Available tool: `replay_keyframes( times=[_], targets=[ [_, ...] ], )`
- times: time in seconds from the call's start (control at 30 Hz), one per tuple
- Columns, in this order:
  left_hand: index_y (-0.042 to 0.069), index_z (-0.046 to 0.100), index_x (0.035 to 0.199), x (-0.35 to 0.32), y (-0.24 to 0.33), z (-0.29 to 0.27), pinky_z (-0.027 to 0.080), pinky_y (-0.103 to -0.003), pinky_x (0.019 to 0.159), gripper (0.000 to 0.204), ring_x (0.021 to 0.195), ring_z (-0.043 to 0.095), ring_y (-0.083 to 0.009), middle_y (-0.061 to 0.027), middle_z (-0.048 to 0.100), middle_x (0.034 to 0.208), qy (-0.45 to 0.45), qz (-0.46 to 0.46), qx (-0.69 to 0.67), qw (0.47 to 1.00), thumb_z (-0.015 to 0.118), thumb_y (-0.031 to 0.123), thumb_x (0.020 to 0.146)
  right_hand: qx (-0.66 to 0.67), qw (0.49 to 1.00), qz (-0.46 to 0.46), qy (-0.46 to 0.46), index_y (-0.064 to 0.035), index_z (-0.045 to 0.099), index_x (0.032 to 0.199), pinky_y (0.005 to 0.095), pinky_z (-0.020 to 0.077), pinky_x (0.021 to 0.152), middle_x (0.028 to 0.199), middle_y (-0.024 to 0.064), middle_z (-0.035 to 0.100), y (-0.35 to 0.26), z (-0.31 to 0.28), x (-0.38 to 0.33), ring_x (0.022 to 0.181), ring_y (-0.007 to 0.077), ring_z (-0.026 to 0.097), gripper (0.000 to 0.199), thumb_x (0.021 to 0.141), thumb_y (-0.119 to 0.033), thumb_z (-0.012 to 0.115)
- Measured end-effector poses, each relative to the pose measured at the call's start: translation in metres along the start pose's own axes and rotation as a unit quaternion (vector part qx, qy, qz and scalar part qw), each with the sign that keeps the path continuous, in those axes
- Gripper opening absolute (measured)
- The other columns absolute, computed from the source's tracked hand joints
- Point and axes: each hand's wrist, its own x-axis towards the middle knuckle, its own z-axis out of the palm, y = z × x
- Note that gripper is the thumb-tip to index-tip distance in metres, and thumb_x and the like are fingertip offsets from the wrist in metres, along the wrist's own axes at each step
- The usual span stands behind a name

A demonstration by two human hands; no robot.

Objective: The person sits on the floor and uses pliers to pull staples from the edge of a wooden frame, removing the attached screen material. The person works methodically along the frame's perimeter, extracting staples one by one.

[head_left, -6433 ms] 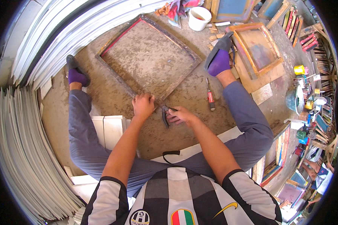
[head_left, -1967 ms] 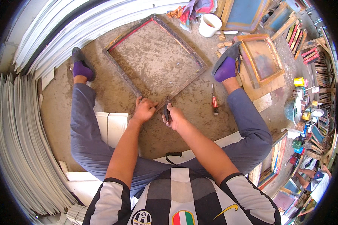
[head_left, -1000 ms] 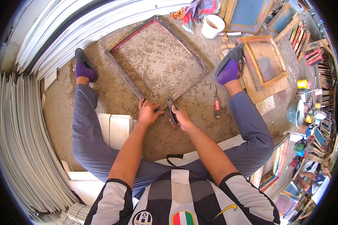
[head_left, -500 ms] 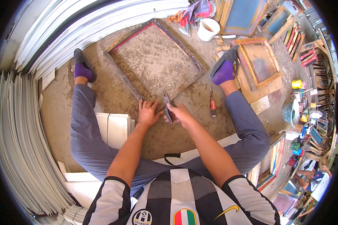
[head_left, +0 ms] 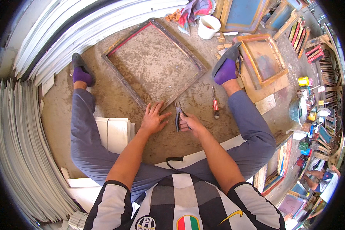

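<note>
Pointing lengthwise forward, pliers [head_left: 178, 111] clamped in right grip [head_left: 191, 123]; left grip [head_left: 153, 119] spread at frame [head_left: 122, 79].

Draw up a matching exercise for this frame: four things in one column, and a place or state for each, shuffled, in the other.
Things
1. pliers
2. screwdriver
3. white bucket
4. dark wooden frame

Places and states
A. lying on the floor, with a red-and-black handle
B. near corner under the left hand
C. held in the right hand
D. standing beside a rumpled cloth

Right pairs
1-C, 2-A, 3-D, 4-B
</note>
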Motion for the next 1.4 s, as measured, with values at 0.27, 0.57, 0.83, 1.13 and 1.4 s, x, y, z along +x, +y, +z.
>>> replay_keyframes(
  times=[0.27, 0.57, 0.83, 1.13, 1.4],
  targets=[
    [0.016, 0.055, 0.138, 0.009, 0.0, 0.011, 0.021, -0.059, 0.116, 0.056, 0.139, 0.035, -0.0357, -0.0131, 0.047, 0.143, 0.11, -0.109, -0.001, 0.988, 0.068, 0.036, 0.088, -0.052, 0.995, 0.025, -0.08, 0.0016, 0.051, 0.133, 0.0504, 0.0563, 0.084, 0.129, 0.0278, 0.056, -0.023, 0.004, 0.021, 0.111, 0.0409, 0.06, 0.064, 0.097, -0.051, 0.056],
    [0.015, 0.052, 0.141, 0.0, -0.003, 0.023, 0.021, -0.06, 0.115, 0.058, 0.137, 0.038, -0.0348, -0.0125, 0.055, 0.135, 0.116, -0.117, -0.007, 0.986, 0.068, 0.036, 0.088, -0.069, 0.991, 0.055, -0.102, 0.0015, 0.054, 0.127, 0.0516, 0.0568, 0.077, 0.126, 0.027, 0.058, -0.036, -0.01, 0.043, 0.104, 0.0374, 0.064, 0.062, 0.096, -0.052, 0.058],
    [0.015, 0.053, 0.14, 0.0, -0.003, 0.023, 0.022, -0.06, 0.114, 0.056, 0.135, 0.04, -0.0349, -0.0121, 0.056, 0.132, 0.119, -0.116, -0.016, 0.986, 0.067, 0.035, 0.089, -0.073, 0.977, 0.092, -0.18, -0.0053, 0.062, 0.109, 0.0502, 0.0555, 0.071, 0.098, 0.0149, 0.071, -0.054, -0.026, 0.065, 0.084, 0.0271, 0.069, 0.043, 0.099, -0.047, 0.055],
    [0.015, 0.055, 0.138, -0.001, -0.002, 0.024, 0.024, -0.059, 0.113, 0.054, 0.132, 0.043, -0.0347, -0.0113, 0.059, 0.127, 0.132, -0.116, -0.021, 0.984, 0.069, 0.032, 0.088, -0.147, 0.965, 0.093, -0.198, -0.0065, 0.066, 0.103, 0.0422, 0.0553, 0.063, 0.092, 0.0114, 0.072, -0.085, -0.035, 0.067, 0.076, 0.0229, 0.069, 0.04, 0.101, -0.044, 0.053],
    [0.014, 0.067, 0.124, 0.009, 0.0, 0.021, 0.03, -0.057, 0.11, 0.042, 0.111, 0.054, -0.0277, -0.0066, 0.066, 0.107, 0.139, -0.131, 0.039, 0.981, 0.07, 0.035, 0.088, -0.119, 0.981, 0.053, -0.142, -0.0017, 0.068, 0.101, 0.0353, 0.0498, 0.048, 0.075, 0.0085, 0.067, -0.066, -0.025, 0.062, 0.056, 0.018, 0.061, 0.045, 0.101, -0.043, 0.052]
  ],
)
